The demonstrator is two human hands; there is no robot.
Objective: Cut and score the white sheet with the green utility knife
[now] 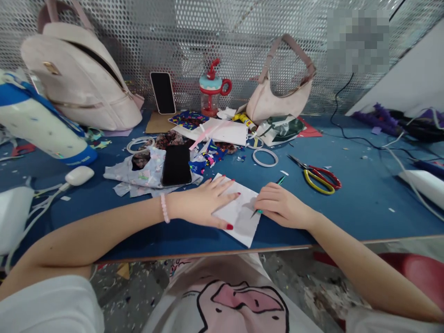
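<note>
A folded-looking sheet of white paper lies at an angle near the table's front edge. Spread flat over its left part, my left hand presses on it with the fingers apart. My right hand is closed around a slim, pen-like green tool at the paper's right edge. The tool's dark pointed tip is down at the paper; its exact kind is mostly hidden by my fingers. Right of that hand lie scissors with red and yellow handles, blades partly apart.
Behind my left hand a black-screened phone rests on patterned fabric scraps. A white ring lies beyond the paper. A cup, handbag and backpack stand at the back; a large bottle leans left. Cables cross the right side.
</note>
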